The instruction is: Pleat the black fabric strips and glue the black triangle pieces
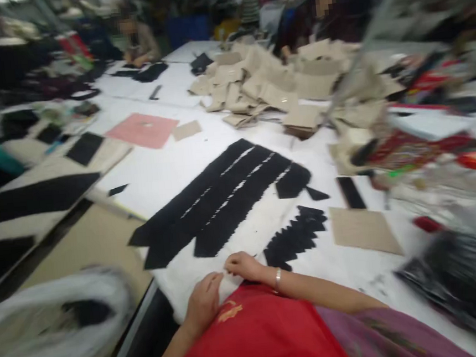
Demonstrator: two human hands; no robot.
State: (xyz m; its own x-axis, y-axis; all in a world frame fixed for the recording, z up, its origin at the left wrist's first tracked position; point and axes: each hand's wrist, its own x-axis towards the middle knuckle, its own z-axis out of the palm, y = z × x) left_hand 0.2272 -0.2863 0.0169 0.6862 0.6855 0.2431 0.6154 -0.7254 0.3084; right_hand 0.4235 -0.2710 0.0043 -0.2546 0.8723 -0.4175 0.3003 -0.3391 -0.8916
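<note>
My left hand [206, 300] and my right hand [244, 266] are close together at the table's front edge, over a white cloth [184, 280]. Both have curled fingers pinched near the cloth; whatever lies between the fingertips is too small and blurred to name. Long rows of overlapping black fabric pieces [219, 199] lie beyond my hands on the white cloth. Right of them is a shorter fanned row of black pieces [297, 234]. A bracelet [278, 280] circles my right wrist.
Beige fabric pieces [254, 82] are heaped at the back. A pink sheet [144, 130] lies back left, a beige square [365, 229] to the right, near a black plastic bag [459, 276]. A white-lined bin [61, 349] stands front left. Two people are across the table.
</note>
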